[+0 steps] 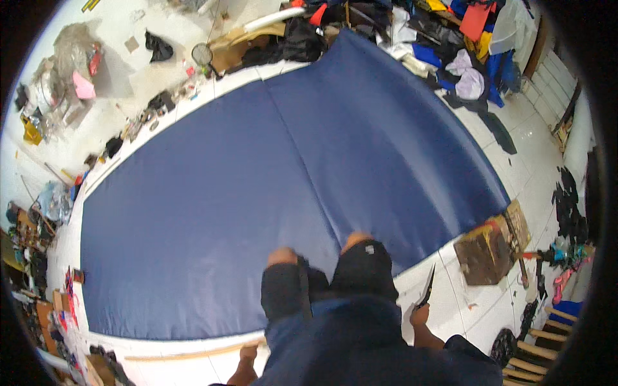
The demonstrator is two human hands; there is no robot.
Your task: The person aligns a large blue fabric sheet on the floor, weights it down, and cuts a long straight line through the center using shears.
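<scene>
One blade [429,287] in right fingers [420,314]

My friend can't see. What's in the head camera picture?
A large blue sheet lies on a white floor, a person's bare knees on it. The right hand holds a pointed tool; the left hand is at a wooden strip's end.

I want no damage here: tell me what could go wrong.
The right hand holds a pointed tool close to the blue sheet; a slip might nick it. Both knees rest on the sheet, so shifting weight could crease it.
</scene>
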